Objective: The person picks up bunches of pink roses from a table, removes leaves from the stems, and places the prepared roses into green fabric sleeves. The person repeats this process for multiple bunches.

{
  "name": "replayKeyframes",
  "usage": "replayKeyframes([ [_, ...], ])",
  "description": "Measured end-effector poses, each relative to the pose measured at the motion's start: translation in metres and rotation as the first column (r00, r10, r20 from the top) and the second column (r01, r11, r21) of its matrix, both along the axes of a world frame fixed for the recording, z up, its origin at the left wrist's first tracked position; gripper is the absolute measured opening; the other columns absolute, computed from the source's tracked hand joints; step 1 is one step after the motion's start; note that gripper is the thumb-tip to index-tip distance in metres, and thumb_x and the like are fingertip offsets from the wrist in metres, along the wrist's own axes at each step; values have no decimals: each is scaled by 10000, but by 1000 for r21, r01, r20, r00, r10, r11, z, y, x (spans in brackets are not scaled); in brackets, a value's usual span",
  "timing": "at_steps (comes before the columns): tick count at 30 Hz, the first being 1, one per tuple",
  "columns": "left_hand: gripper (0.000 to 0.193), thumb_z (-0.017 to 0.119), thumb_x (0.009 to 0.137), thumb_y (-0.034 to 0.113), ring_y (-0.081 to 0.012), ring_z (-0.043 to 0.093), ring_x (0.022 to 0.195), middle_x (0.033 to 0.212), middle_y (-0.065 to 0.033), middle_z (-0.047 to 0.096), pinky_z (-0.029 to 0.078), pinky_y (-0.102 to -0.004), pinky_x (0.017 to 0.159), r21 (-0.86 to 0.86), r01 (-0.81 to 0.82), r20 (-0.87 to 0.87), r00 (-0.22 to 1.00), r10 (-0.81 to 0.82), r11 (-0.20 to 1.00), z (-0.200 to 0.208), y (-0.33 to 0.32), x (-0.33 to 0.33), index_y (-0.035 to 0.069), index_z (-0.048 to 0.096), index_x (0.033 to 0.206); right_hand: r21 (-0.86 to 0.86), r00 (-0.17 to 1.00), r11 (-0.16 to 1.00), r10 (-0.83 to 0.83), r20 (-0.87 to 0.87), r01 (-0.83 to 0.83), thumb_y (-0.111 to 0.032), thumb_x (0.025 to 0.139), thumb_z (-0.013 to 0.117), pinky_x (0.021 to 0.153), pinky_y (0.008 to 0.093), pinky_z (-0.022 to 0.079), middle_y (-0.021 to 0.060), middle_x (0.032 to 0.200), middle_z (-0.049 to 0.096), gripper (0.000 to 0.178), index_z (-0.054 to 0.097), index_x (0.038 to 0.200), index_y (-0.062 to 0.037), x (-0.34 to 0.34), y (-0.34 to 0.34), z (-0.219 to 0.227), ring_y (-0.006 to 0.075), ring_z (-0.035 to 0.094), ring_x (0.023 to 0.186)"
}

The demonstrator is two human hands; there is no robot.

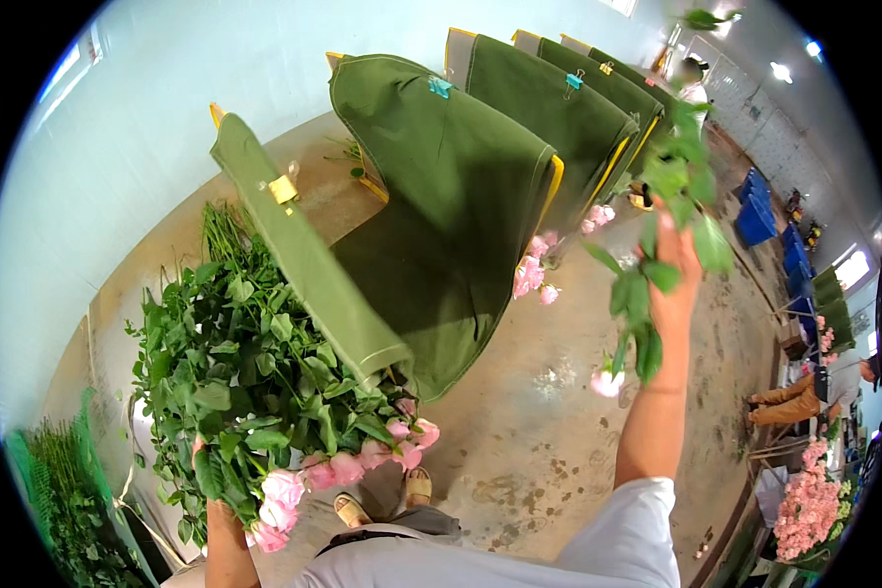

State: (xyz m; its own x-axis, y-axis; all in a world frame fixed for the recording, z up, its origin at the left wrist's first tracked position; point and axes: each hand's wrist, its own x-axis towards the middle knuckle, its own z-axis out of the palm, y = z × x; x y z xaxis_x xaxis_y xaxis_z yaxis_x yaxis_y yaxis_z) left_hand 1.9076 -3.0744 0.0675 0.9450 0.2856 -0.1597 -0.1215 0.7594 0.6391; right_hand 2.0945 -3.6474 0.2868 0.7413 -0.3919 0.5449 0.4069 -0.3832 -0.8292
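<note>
A large bunch of pink roses with dense green leaves lies against my left forearm, blooms toward me and stems away. My left hand is mostly buried in the leaves, closed around the bunch; most of its fingers are hidden. Out to the right, my raised right hand grips a single leafy rose, its pink bloom hanging down beside my wrist. The stem's upper leaves blur above my fingers. Just right of the bunch stands a green cloth sling, its near panel edge touching the leaves.
More green cloth panels with coloured clips stand in a row ahead, pink roses showing at their edges. Green netting wraps stems at lower left. Blue bins, pink flowers and other people are at the right.
</note>
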Motion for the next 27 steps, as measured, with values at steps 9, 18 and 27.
replayKeyframes([
  [9, 357, 601, 804, 224, -296, 631, 854, 973, -148, 652, 515, -411, 792, -44, 21, -163, 986, -28, 999, 24, -27, 3, -5, 594, 1078, 101, 946, 980, 137, 295, -173, -192, 944, 499, 834, 309, 492, 156, 1087, 622, 366, 507, 1235, 30, 86, 57, 24, 211, 613, 895],
  [18, 371, 474, 899, 240, -265, 633, 752, 918, -158, 648, 545, -373, 684, 417, -95, -14, 994, 111, 904, 37, -48, 5, -58, 566, 1100, 215, 954, 957, 235, -186, -194, -196, 954, 478, 461, 255, 401, 78, 647, 551, 265, 584, 990, 44, -27, 77, -83, 134, 491, 507],
  [27, 540, 742, 779, 175, -265, 575, 1023, 1133, -134, 586, 519, -404, 830, 113, 143, -392, 916, -88, 983, 0, -111, 48, 25, 488, 1231, -391, 920, 893, 60, -388, -223, -162, 902, 515, 519, 298, 454, 77, 735, 641, 226, 658, 946, 7, 122, -24, -136, 158, 595, 585],
])
